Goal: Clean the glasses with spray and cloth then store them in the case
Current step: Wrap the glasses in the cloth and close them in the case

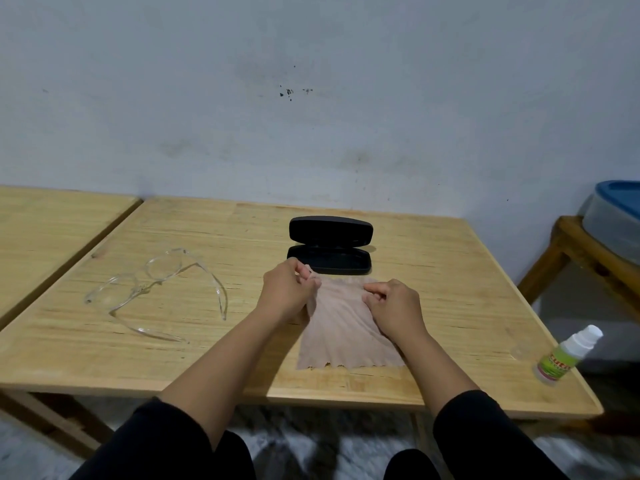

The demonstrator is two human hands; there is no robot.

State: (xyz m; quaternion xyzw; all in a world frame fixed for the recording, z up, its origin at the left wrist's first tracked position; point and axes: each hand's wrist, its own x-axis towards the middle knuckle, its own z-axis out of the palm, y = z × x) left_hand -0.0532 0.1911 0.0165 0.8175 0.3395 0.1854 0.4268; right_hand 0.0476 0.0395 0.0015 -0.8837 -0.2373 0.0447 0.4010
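Wooden table (433, 258), second table (52, 220) left, blue-lidded bin (616, 216) on stand (571, 251) right

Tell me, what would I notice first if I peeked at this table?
Two hands, the left hand and right hand, pinch a pinkish cloth mid-table. Behind it a black case lies open; clear glasses rest far left, and a spray bottle near the right edge.

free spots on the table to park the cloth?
Bare wood between the glasses and the left hand, and between the cloth and the spray bottle. Crowded mid-table: both hands pinch the cloth just before the open case.
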